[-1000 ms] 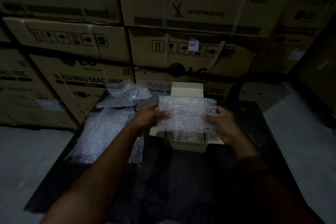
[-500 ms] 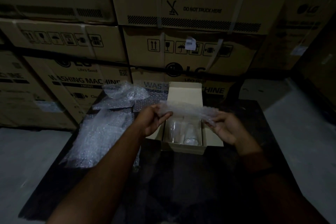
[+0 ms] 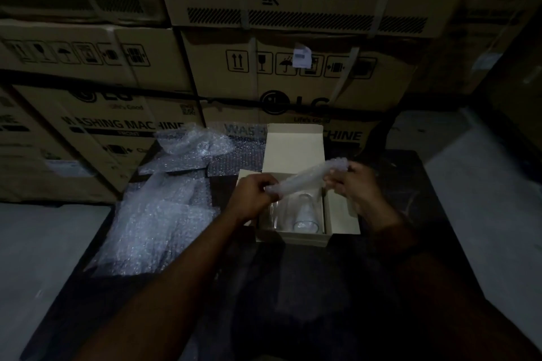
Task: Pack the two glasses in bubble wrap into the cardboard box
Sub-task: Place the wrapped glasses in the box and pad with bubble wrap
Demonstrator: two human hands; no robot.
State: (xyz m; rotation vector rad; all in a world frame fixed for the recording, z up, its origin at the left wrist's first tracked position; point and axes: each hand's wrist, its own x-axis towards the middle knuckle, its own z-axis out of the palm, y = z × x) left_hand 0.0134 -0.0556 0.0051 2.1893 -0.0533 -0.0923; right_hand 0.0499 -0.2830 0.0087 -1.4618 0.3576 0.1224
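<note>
A small open cardboard box stands on the dark table, its lid flap upright at the back. Two clear glasses lie inside it side by side; the right glass shows plainly, the left glass is partly behind my hand. Above the box I hold a bubble wrap sheet bunched into a narrow roll that slants up to the right. My left hand grips its lower left end. My right hand pinches its upper right end.
Loose bubble wrap sheets cover the table's left side, and more crumpled wrap lies behind them. The dark table has grey floor on both sides. Large stacked cartons form a wall just behind the table.
The flat sheet I held over the box has been gathered into a narrow roll between my hands. The glasses beneath it have come into view. My right hand has risen.
</note>
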